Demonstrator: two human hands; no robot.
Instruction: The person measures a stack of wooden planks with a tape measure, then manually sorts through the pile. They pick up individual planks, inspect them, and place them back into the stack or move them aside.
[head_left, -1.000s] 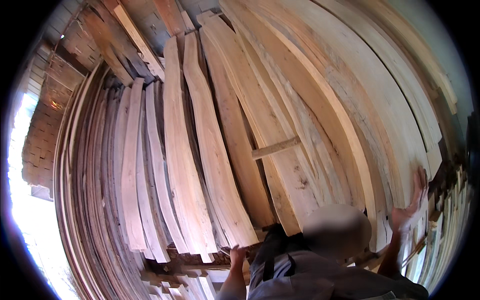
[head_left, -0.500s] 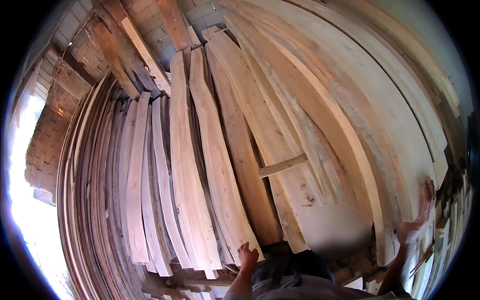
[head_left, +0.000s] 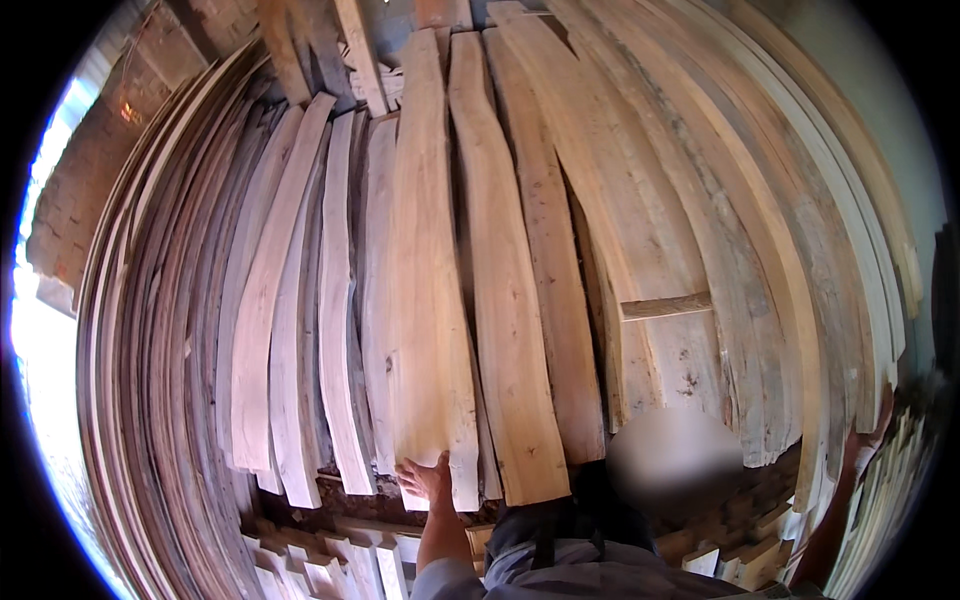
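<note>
My left hand (head_left: 432,480) grips the bottom end of the long pale upright wooden plank (head_left: 430,300); right hand (head_left: 862,445) far right, grip unclear.

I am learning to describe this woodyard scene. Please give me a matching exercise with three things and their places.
Things:
1. left hand
2. right hand
3. short wooden crosspiece

Places:
A. lying across the leaning boards, right of centre
B. at the bottom end of a wide pale plank
C. on the edge of the boards at the far right

Pairs: 1-B, 2-C, 3-A
</note>
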